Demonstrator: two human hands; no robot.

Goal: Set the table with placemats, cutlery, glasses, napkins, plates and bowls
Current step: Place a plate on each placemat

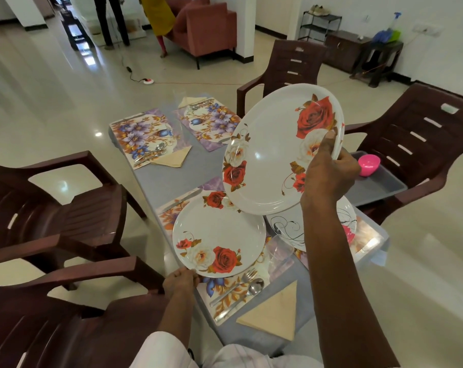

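1. A rose-patterned plate (pixel 278 155) hangs tilted above the middle of the table (pixel 172 181). The right hand (pixel 331 171) pinches its right rim, thumb on the face and fingers behind.
2. The left hand (pixel 181 281) curls round the near rim of a second plate (pixel 218 235), which lies flat on the near-left placemat (pixel 169 216), close to the table's edge.
3. Risk: held by one rim only, the raised plate could slip and strike the second plate just under its low edge.
4. Risk: the right arm crosses above a clear glass (pixel 281 251), and a dipped elbow could tip it.
5. Risk: a tug from the left hand might draw the second plate past the table's edge.
6. Count:
   - three plates, with a third plate (pixel 288 229) partly hidden under the right arm;
   - four placemats;
   - three folded napkins in view, the nearest napkin (pixel 275 314) at the near edge;
   - three sets of cutlery in view, one set (pixel 241 290) just beside the second plate;
   - one glass plainly visible.
7. One pink bowl (pixel 368 164) sits in a grey tray (pixel 384 187) on the right-hand chair (pixel 424 144), one of four brown chairs round the table.
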